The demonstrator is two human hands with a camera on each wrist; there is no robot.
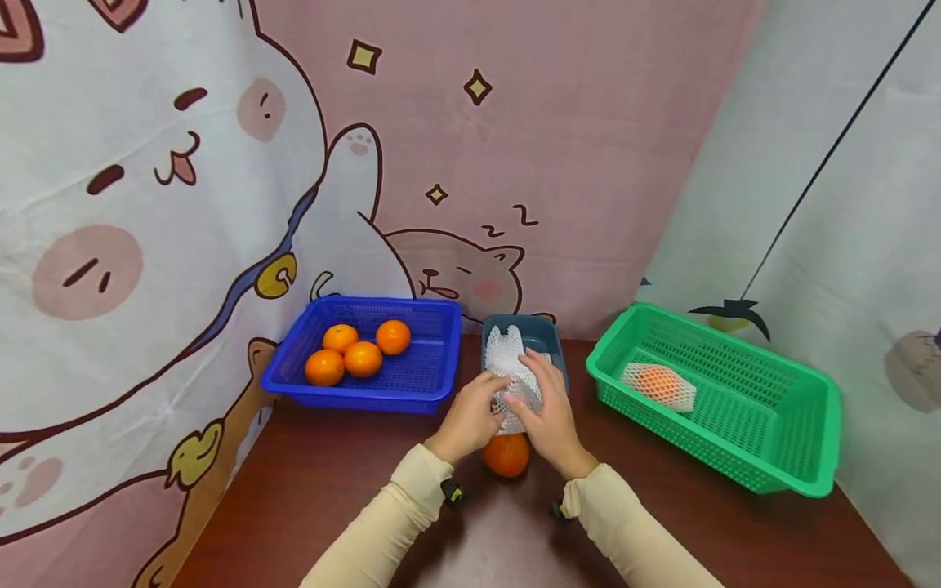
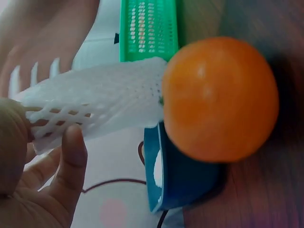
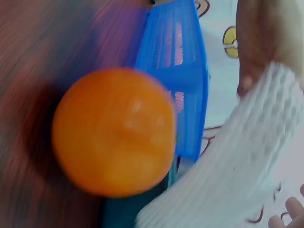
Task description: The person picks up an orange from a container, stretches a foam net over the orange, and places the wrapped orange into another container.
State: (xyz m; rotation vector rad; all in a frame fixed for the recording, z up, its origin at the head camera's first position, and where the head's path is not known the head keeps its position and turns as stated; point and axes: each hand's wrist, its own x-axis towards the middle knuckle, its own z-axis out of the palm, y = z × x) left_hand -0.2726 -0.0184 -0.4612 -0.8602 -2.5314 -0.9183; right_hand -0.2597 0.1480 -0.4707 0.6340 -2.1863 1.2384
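Observation:
A white foam net sleeve is held between both hands, its lower end right at the top of an orange on the table. My left hand pinches the sleeve's upper end between thumb and fingers. Across from it, my right hand has its thumb and curled fingers about the same end. In the right wrist view the right fingertips show beyond the sleeve, partly out of frame. Behind the hands stands a dark teal box with more white foam nets in it.
To the left, a blue basket contains several oranges. A green basket stands at the right with one orange in a foam net. A printed cloth hangs behind the brown table.

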